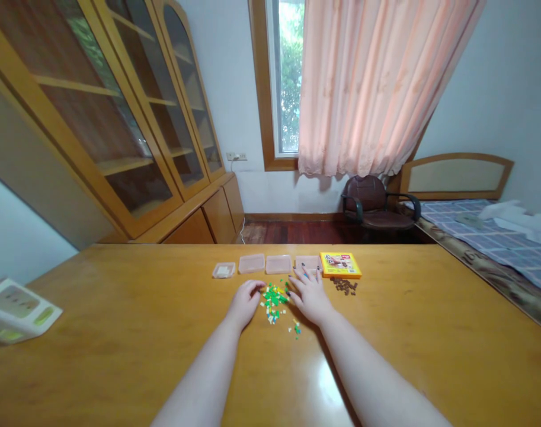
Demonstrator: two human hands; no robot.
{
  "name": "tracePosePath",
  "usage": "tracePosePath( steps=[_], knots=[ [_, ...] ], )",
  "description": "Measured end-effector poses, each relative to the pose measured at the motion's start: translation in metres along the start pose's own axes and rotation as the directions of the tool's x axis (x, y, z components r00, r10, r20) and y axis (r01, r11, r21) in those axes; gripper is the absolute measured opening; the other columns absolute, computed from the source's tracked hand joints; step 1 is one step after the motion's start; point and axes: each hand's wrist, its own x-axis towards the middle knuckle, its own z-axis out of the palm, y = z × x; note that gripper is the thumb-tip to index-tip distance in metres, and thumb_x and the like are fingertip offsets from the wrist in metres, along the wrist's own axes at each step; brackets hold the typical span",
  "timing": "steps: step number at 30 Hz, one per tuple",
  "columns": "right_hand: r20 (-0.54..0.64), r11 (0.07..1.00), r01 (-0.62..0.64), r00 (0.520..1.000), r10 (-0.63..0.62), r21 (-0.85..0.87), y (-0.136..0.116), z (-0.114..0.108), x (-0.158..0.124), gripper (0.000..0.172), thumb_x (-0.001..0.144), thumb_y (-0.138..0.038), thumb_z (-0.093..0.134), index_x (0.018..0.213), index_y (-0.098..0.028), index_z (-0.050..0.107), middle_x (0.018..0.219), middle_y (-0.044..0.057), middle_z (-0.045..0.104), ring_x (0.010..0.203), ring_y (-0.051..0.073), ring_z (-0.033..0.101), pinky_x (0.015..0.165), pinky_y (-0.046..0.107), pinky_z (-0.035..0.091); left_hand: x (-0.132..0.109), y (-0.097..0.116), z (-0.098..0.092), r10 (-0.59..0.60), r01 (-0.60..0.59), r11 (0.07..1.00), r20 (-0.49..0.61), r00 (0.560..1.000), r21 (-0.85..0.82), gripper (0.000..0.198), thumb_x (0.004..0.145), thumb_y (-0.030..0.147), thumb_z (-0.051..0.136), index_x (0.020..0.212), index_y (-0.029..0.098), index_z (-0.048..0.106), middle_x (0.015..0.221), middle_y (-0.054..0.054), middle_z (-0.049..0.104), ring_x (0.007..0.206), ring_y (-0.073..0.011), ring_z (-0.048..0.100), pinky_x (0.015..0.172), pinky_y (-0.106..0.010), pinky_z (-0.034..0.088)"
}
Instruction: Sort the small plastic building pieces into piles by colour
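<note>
A loose pile of small green, white and yellow pieces (274, 296) lies on the wooden table (163, 344). At the pile's left edge rests my left hand (245, 302), its fingers curled in; what they hold, if anything, is too small to make out. On the other side, my right hand (311, 295) has its fingers spread over the table, close to the pile and to a clear tray (314, 261) with a few dark bits. Some stray pieces (297, 328) are nearer to me. Brown pieces (345, 286) form a separate heap right of my right hand.
Two shallow clear trays (251, 263) (278, 264) and a small box (224, 270) with white pieces stand behind the pile. A yellow box (340, 265) lies at the back right. A white plastic holder (21, 308) is at the far left.
</note>
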Motion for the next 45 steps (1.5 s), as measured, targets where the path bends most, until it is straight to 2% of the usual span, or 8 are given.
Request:
tracePosePath(
  steps=[2, 4, 11, 16, 23, 34, 42, 45],
  knots=[
    [-0.085, 0.999, -0.035, 0.996, 0.037, 0.027, 0.004, 0.002, 0.000, 0.036, 0.089, -0.038, 0.040, 0.118, -0.024, 0.058, 0.132, 0.007, 0.050, 0.129, 0.027, 0.029, 0.108, 0.053, 0.006, -0.002, 0.006, -0.004, 0.037, -0.040, 0.998, 0.072, 0.997, 0.049, 0.028, 0.075, 0.012, 0.043, 0.090, 0.020, 0.065, 0.094, -0.003, 0.066, 0.093, -0.0179, 0.058, 0.088, -0.036, 0.047],
    [-0.131, 0.997, -0.042, 0.990, 0.050, 0.062, 0.004, 0.002, 0.002, 0.033, 0.089, -0.035, 0.041, 0.113, -0.023, 0.061, 0.127, 0.006, 0.054, 0.126, 0.026, 0.033, 0.108, 0.051, 0.008, 0.000, 0.011, -0.006, 0.036, -0.044, 0.995, 0.077, 0.996, 0.093, 0.030, 0.075, 0.011, 0.043, 0.091, 0.020, 0.066, 0.095, -0.003, 0.067, 0.094, -0.0185, 0.058, 0.089, -0.037, 0.046],
    [-0.134, 0.988, 0.065, 0.990, -0.046, 0.140, -0.012, -0.001, 0.005, 0.029, 0.087, -0.026, 0.042, 0.107, -0.021, 0.063, 0.109, 0.006, 0.064, 0.108, 0.022, 0.047, 0.104, 0.042, 0.020, 0.006, 0.014, 0.002, 0.038, -0.056, 0.981, 0.100, 0.994, 0.188, 0.033, 0.074, 0.010, 0.043, 0.097, 0.021, 0.066, 0.099, -0.003, 0.067, 0.096, -0.0187, 0.058, 0.091, -0.037, 0.045],
    [-0.124, 0.982, 0.090, 0.990, -0.070, 0.164, -0.010, -0.001, 0.004, 0.026, 0.088, -0.027, 0.043, 0.100, -0.018, 0.064, 0.092, 0.007, 0.066, 0.092, 0.021, 0.050, 0.087, 0.033, 0.032, 0.008, 0.013, 0.001, 0.009, -0.010, 0.973, 0.007, 1.000, 0.229, 0.034, 0.074, 0.010, 0.041, 0.095, 0.019, 0.066, 0.097, -0.004, 0.067, 0.094, -0.0192, 0.058, 0.088, -0.036, 0.046],
    [-0.164, 0.990, 0.077, 0.985, -0.057, 0.118, 0.000, 0.001, 0.004, 0.026, 0.090, -0.025, 0.039, 0.080, -0.016, 0.062, 0.070, 0.004, 0.058, 0.074, 0.018, 0.048, 0.070, 0.028, 0.029, 0.004, 0.022, -0.009, 0.037, -0.073, 0.957, 0.133, 0.990, 0.281, 0.032, 0.074, 0.010, 0.043, 0.092, 0.021, 0.067, 0.095, -0.002, 0.066, 0.094, -0.0182, 0.054, 0.088, -0.034, 0.042],
    [-0.139, 0.990, 0.097, 0.987, -0.083, 0.098, 0.000, 0.000, 0.004, 0.033, 0.092, -0.026, 0.036, 0.067, -0.016, 0.055, 0.064, 0.002, 0.051, 0.067, 0.016, 0.043, 0.066, 0.027, 0.026, 0.000, 0.022, -0.007, -0.016, -0.060, 0.928, 0.199, 0.980, 0.368, 0.034, 0.078, 0.015, 0.047, 0.102, 0.025, 0.067, 0.103, -0.003, 0.062, 0.100, -0.0195, 0.049, 0.091, -0.035, 0.037],
    [0.002, 0.979, 0.139, 0.990, -0.141, 0.151, -0.005, -0.004, 0.004, 0.032, 0.092, -0.025, 0.036, 0.073, -0.016, 0.060, 0.068, 0.003, 0.057, 0.073, 0.016, 0.047, 0.070, 0.027, 0.027, 0.000, 0.025, 0.001, -0.028, -0.061, 0.915, 0.216, 0.976, 0.398, 0.043, 0.081, 0.018, 0.044, 0.123, 0.023, 0.054, 0.122, -0.004, 0.055, 0.111, -0.0216, 0.044, 0.097, -0.038, 0.033],
    [0.052, 0.985, 0.117, 0.991, -0.124, 0.130, -0.007, -0.004, 0.005, 0.030, 0.092, -0.025, 0.037, 0.077, -0.016, 0.062, 0.072, 0.004, 0.059, 0.076, 0.017, 0.047, 0.072, 0.028, 0.028, 0.000, 0.028, -0.002, -0.016, -0.059, 0.924, 0.192, 0.981, 0.378, 0.041, 0.081, 0.018, 0.042, 0.120, 0.023, 0.056, 0.118, -0.004, 0.057, 0.109, -0.0206, 0.045, 0.096, -0.037, 0.034]
  ],
)
